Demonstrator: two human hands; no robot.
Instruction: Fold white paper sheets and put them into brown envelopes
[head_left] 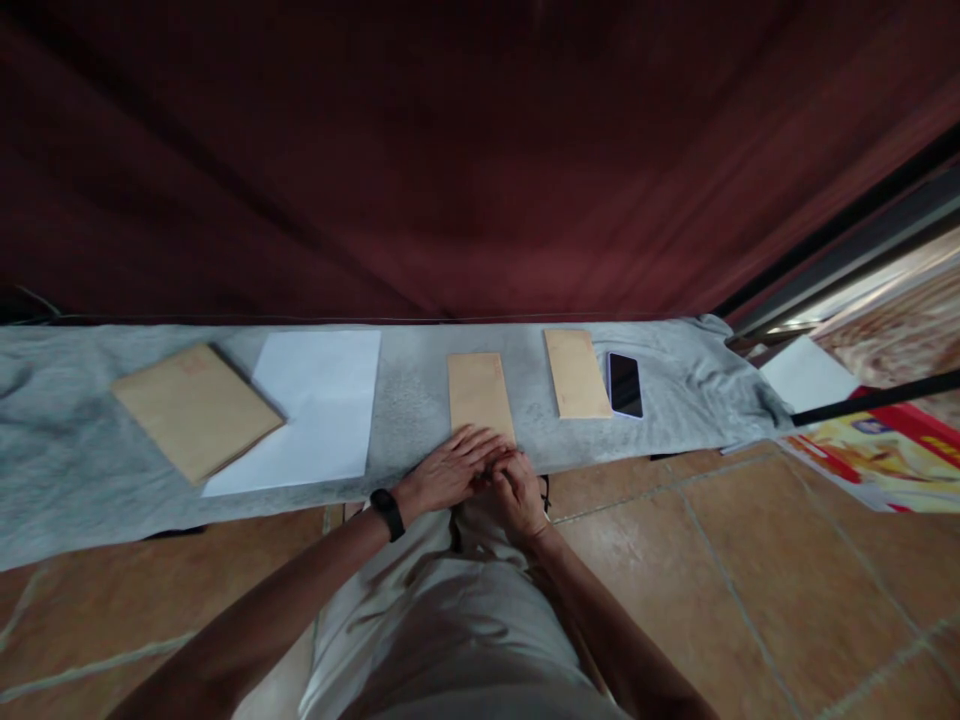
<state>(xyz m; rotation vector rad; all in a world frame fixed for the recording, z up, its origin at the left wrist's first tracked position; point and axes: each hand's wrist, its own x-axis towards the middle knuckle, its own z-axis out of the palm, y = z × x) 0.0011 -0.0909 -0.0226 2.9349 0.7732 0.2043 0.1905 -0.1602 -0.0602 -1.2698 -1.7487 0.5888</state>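
A brown paper envelope [480, 392] lies lengthwise before me, with small red print near its upper right corner. Its near end is hidden under my hands. My left hand [450, 472], with a black band on the wrist, rests flat across that end with the fingers stretched out. Against its fingertips, my right hand [517, 492] is closed, its fingers curled at the envelope's near edge. What lies between the right fingers is mostly hidden, though they seem to pinch the envelope's end.
Left of me, a stack of brown envelopes [196, 410] overlaps white paper [330, 410]. To the right lie more brown envelope paper [577, 375] and a phone [625, 385]. Grey cloth [409, 400] covers the narrow surface. A colourful box [892, 450] sits far right.
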